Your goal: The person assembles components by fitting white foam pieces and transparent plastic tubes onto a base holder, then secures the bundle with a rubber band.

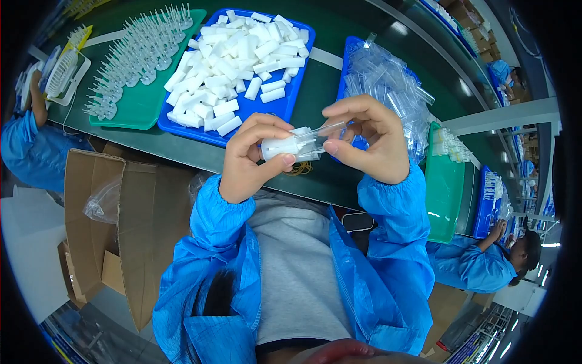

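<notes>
Above the table's near edge, my left hand (257,155) is closed around a white round plastic piece (280,147). Several clear tubes (312,145) stick out from it toward the right, one at a steeper slant than the others. My right hand (373,138) is at the free ends of these tubes, thumb and index finger apart. Its thumb tip is close to the lower tubes; whether it touches them I cannot tell. Beyond my hands, a blue tray (251,112) bears a heap of white cylinders (242,54). Clear plastic tubes (385,73) are piled at the right.
A green tray (130,115) at the left carries rows of clear stemmed pieces (142,51). Another green tray (445,200) is at the right. Rubber bands (300,168) lie by my hands. An open cardboard box (97,218) stands lower left. Co-workers in blue sit on both sides.
</notes>
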A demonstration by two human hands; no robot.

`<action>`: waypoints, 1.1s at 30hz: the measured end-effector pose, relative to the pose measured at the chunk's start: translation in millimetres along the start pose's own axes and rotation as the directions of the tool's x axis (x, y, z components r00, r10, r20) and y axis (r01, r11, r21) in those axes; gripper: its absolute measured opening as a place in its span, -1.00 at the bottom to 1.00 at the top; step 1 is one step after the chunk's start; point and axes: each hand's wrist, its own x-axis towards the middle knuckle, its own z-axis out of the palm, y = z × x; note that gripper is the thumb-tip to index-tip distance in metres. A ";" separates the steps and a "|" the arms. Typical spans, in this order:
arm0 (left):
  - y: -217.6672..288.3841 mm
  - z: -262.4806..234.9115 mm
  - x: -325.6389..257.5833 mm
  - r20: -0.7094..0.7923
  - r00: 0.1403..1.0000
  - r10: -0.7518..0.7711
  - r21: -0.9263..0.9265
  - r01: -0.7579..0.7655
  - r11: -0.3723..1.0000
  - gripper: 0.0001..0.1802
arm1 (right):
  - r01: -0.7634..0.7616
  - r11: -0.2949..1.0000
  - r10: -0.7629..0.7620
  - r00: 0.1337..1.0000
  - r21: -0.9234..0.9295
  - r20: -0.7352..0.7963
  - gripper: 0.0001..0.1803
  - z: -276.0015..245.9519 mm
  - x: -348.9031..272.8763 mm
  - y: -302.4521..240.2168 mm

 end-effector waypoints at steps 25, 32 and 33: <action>1.2 -7.4 -1.4 0.091 0.974 0.207 0.449 -0.225 0.865 -0.80 | 0.156 0.972 -0.158 0.987 -0.176 0.004 -0.73 -4.5 -11.2 25.5; 8.2 -2.3 -0.8 0.011 0.997 0.076 0.382 -0.075 0.921 -0.83 | 0.135 0.983 -0.134 0.991 -0.124 0.019 -0.73 -5.4 -13.0 30.1; 8.2 -2.2 -0.7 0.003 0.998 0.055 0.365 -0.052 0.930 -0.83 | 0.133 0.985 -0.133 0.991 -0.106 0.013 -0.73 -5.3 -12.8 30.6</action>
